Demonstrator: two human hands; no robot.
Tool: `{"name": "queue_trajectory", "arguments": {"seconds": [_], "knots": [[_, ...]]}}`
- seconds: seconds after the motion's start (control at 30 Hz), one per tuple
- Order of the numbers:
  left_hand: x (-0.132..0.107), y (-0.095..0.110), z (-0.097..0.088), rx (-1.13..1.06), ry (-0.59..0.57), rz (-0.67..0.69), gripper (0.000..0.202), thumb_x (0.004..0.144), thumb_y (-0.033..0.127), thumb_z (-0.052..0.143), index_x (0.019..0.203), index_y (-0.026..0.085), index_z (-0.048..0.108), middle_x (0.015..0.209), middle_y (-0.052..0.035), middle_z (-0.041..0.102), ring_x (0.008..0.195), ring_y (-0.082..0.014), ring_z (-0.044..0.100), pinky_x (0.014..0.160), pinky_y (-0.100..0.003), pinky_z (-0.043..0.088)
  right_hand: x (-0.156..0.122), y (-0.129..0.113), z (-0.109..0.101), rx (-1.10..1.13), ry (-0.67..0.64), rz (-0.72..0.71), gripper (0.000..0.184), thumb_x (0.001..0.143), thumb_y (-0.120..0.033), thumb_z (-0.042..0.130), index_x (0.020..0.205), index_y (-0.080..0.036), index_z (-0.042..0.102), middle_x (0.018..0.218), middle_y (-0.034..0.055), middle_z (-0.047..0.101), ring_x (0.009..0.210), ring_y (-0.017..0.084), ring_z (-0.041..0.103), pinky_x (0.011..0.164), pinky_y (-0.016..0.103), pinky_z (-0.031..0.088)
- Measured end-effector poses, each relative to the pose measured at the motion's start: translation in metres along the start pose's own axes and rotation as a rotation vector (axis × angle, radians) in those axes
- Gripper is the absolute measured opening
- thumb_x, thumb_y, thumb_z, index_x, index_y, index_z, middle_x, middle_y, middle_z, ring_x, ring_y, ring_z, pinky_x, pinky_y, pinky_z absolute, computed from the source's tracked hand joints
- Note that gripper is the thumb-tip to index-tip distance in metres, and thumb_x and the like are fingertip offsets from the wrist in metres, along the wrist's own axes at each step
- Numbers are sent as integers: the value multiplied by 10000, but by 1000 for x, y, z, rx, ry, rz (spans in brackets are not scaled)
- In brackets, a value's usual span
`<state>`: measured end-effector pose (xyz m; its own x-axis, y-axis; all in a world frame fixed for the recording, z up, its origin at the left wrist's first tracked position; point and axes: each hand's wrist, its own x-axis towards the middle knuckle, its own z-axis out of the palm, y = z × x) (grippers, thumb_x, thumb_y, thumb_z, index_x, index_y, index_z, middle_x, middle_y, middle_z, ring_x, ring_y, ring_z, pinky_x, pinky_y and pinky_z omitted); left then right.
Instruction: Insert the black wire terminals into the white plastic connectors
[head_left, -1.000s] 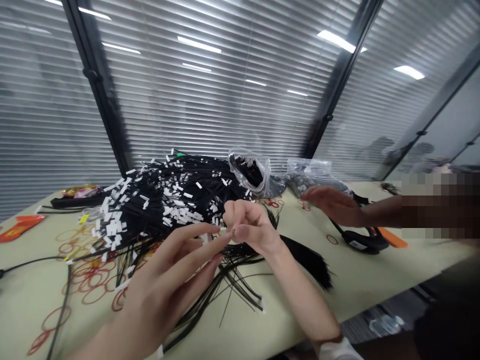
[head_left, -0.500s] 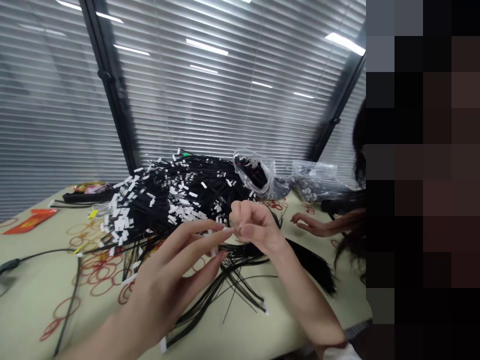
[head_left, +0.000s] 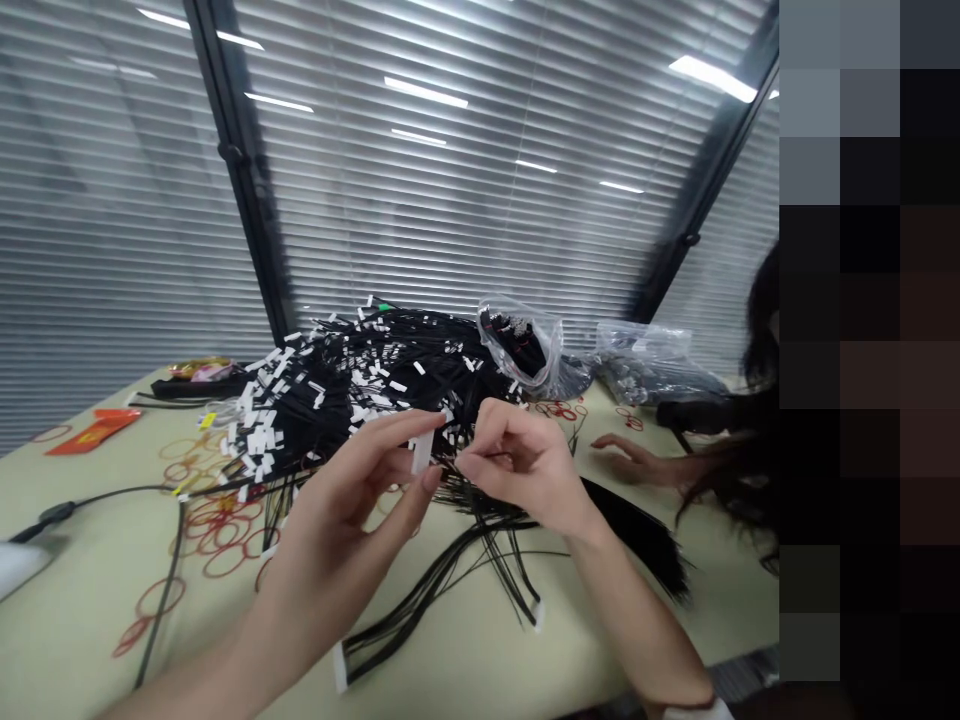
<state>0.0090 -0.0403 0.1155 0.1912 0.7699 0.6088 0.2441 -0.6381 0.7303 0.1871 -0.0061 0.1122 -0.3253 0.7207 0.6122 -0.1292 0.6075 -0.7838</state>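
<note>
Your left hand (head_left: 349, 510) holds a white plug (head_left: 423, 452) between fingertips and thumb, above the middle of the table (head_left: 465, 660). Your right hand (head_left: 536, 465) is pinched narrow on what looks like a thin dark wire (head_left: 499, 456), though it is too small to be sure. The two hands are apart, so the piece you hold seems unfinished; you cannot tell from here whether any wires sit in that plug. Toward the table's near edge, black wires (head_left: 420, 612) already end in white plugs. Farther back, a large pile of black cables (head_left: 409, 345) carries many white ends, while a loose black bundle (head_left: 637, 540), toward the right edge, shows bare tips that look left to do.
</note>
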Motion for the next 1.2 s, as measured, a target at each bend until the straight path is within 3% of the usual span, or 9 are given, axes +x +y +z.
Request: {"name": "queue_trajectory", "arguments": {"seconds": [0.17,0.27,0.47,0.7,0.87,1.2], "knots": [[0,-2,0,-213,-60,-107,326,830,254,609,1153,268,569,816,-12,639,669,-95,600,566,-145,511,-9,-17,13,-282,102,-76,98,742,-151,671,717,-174,580,673,-43,445,524,40,356,443,200,279],[-2,-6,0,-217,-52,-72,291,813,229,634,1099,277,604,907,-15,654,732,-99,620,638,-159,534,-11,-20,16,-323,95,-52,81,764,-190,658,723,-169,592,694,-34,464,505,30,351,421,193,282],[-3,-7,1,-216,29,4,246,792,172,651,1022,259,661,1070,-32,642,1028,-147,589,852,-204,525,-14,-20,14,-303,87,-14,38,786,-178,646,791,-195,612,718,-28,491,523,37,365,425,184,283],[-9,-12,8,-421,138,-26,249,763,145,680,967,286,668,1058,-20,645,1004,-150,599,748,-188,542,-17,-25,13,-325,161,60,21,807,-210,608,801,-198,591,704,-33,459,498,36,331,429,195,279],[-15,-22,17,-535,181,7,211,782,168,665,960,279,650,1062,-21,611,920,-125,586,707,-181,522,-20,-26,14,-310,138,54,34,824,-211,595,814,-214,562,620,-54,404,503,51,330,431,195,272],[-24,-21,28,-604,181,75,149,783,271,676,922,244,629,987,-29,595,899,-119,580,736,-180,513,-27,-35,20,-448,133,-106,101,762,-141,661,808,-220,617,694,-29,500,525,54,378,474,226,340]]}}
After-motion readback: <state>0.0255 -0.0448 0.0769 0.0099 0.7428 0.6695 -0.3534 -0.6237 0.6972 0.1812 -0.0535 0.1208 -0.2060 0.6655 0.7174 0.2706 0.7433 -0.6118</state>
